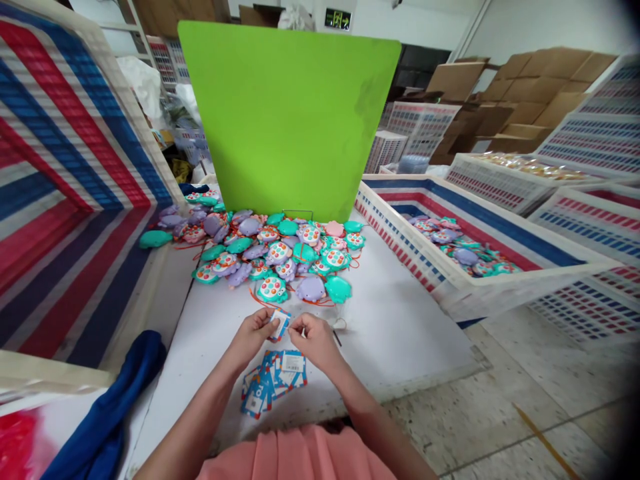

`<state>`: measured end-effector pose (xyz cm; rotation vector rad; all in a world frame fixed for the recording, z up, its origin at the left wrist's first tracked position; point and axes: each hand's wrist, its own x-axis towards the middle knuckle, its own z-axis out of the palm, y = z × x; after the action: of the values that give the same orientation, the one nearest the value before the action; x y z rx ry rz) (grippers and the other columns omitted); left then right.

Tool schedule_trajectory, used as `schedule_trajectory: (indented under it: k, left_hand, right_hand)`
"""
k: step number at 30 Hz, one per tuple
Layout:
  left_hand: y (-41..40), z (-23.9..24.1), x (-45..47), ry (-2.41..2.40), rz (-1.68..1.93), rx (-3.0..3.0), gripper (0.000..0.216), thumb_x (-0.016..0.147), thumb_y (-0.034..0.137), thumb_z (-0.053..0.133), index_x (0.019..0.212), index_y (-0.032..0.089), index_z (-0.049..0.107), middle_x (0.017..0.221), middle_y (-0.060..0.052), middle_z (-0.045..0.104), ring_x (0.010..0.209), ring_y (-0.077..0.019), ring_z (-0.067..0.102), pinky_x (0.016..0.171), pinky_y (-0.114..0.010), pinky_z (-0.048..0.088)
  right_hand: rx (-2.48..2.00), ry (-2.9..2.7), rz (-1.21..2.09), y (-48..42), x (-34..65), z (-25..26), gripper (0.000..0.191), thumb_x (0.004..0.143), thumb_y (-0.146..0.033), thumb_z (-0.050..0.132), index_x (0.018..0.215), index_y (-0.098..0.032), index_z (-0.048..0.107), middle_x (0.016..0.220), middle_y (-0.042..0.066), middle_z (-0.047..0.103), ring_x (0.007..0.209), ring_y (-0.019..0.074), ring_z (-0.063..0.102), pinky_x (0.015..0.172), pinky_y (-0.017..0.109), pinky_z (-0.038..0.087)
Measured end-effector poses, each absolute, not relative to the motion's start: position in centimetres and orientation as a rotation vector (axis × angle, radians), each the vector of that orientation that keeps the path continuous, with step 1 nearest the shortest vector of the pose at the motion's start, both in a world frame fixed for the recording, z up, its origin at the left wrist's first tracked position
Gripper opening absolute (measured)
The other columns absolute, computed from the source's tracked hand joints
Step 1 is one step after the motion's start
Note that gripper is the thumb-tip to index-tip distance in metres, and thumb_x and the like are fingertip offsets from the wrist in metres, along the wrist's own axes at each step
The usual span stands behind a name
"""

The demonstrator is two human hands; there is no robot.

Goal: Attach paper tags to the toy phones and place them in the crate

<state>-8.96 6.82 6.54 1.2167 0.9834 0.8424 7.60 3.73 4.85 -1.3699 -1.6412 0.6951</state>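
Between the thumb and fingers of my left hand (254, 335) is a small blue and white printed card (281, 324), held upright above the white table (380, 347). My right hand (316, 340) is closed in a pinch close to the card's right edge; what its fingertips hold is too small to make out. Below both hands lies a loose pile of similar cards (276, 375). Just beyond them spreads a heap of turtle-shaped plastic toys (273, 289) in teal, purple and pink, some with orange cords. A thin dark stick-like thing (337, 338) lies beside my right hand.
A green board (295, 120) stands upright behind the toys. On the right, a white crate (430, 273) with a striped lining holds more toys. A tipped striped crate (95, 293) stands at left, with a blue cloth (120, 400) by it. Cardboard boxes (530, 93) are stacked behind.
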Motion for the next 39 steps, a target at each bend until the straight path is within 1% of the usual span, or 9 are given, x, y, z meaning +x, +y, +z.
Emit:
schedule_trajectory:
  k: [6,10,13,18,22,29,34,36,39]
  left_hand:
    - [6.6,5.9,-8.3,0.992,0.897,1.295,0.034,0.07,0.043,0.066,0.087,0.014,0.06,0.067,0.0,0.058,0.058,-0.0107,0.051,0.056,-0.023,0.044]
    - [6.2,6.4,-8.0,0.952,0.896,1.319,0.033,0.073,0.042,0.064,0.09,0.013,0.063,0.07,-0.001,0.06,0.063,-0.0117,0.052,0.06,-0.023,0.044]
    - [6.1,6.8,-8.3,0.96,0.852,1.262,0.037,0.075,0.045,0.06,0.093,0.013,0.067,0.07,-0.002,0.063,0.066,-0.014,0.055,0.067,-0.027,0.046]
    - [6.1,6.4,-8.8,1.029,0.895,1.397,0.023,0.068,0.031,0.068,0.085,0.017,0.07,0.078,-0.003,0.068,0.074,-0.0171,0.059,0.072,-0.028,0.046]
    - [5.9,6.5,-8.6,1.09,0.948,1.639,0.014,0.077,0.03,0.06,0.076,0.017,0.065,0.073,-0.002,0.063,0.071,-0.0161,0.057,0.067,-0.026,0.044]
    - [5.4,7.1,-8.4,1.393,0.951,2.06,0.025,0.091,0.034,0.035,0.075,0.02,0.047,0.071,0.001,0.051,0.067,-0.0147,0.049,0.063,-0.026,0.036]
    - [5.7,6.9,-8.9,1.586,0.94,2.143,0.033,0.091,0.035,0.036,0.062,0.02,0.041,0.058,0.004,0.041,0.054,-0.0122,0.042,0.056,-0.026,0.029]
    - [5.9,7.1,-9.0,1.602,0.961,2.125,0.036,0.091,0.036,0.037,0.059,0.02,0.04,0.055,0.005,0.039,0.051,-0.011,0.039,0.054,-0.025,0.027]
    - [5.9,7.5,-9.0,1.544,1.015,2.117,0.036,0.091,0.035,0.038,0.06,0.019,0.041,0.056,0.004,0.04,0.052,-0.0105,0.04,0.054,-0.024,0.028]
  right_hand:
    - [-1.576,-1.749,0.298,3.1,6.6,5.5,0.008,0.072,-0.013,0.052,0.069,-0.019,0.056,0.066,0.001,0.058,0.062,0.014,0.054,0.058,0.023,0.036]
    - [-1.608,-1.776,0.256,3.0,6.2,5.7,0.008,0.075,-0.014,0.051,0.069,-0.019,0.056,0.069,0.002,0.057,0.065,0.0145,0.053,0.06,0.024,0.035]
    - [-1.533,-1.655,0.467,3.3,6.6,5.5,0.008,0.076,-0.017,0.051,0.07,-0.018,0.056,0.069,0.001,0.057,0.065,0.0138,0.052,0.061,0.023,0.036]
    - [-1.271,-1.321,1.219,3.9,7.3,5.0,0.011,0.073,-0.026,0.058,0.069,-0.016,0.055,0.059,-0.004,0.05,0.055,0.0099,0.044,0.053,0.021,0.035]
    - [-1.168,-1.15,1.422,4.0,7.0,4.6,0.013,0.072,-0.027,0.061,0.072,-0.016,0.055,0.058,-0.005,0.046,0.053,0.0083,0.039,0.05,0.02,0.032]
    - [-1.056,-1.205,1.17,3.3,6.3,4.8,0.017,0.081,-0.024,0.052,0.096,-0.019,0.049,0.069,-0.003,0.053,0.063,0.0114,0.05,0.059,0.022,0.04]
    - [-1.123,-1.503,0.853,2.2,6.4,5.6,0.05,0.086,-0.029,0.049,0.133,-0.021,0.036,0.072,-0.003,0.053,0.059,0.0111,0.048,0.059,0.023,0.041]
    - [-1.141,-1.583,0.774,2.1,6.4,5.8,0.055,0.085,-0.031,0.052,0.136,-0.021,0.036,0.071,-0.002,0.054,0.057,0.0108,0.047,0.058,0.023,0.041]
    - [-1.134,-1.599,0.785,2.5,6.3,5.6,0.042,0.086,-0.031,0.051,0.127,-0.021,0.05,0.074,0.0,0.06,0.057,0.0108,0.048,0.058,0.023,0.042]
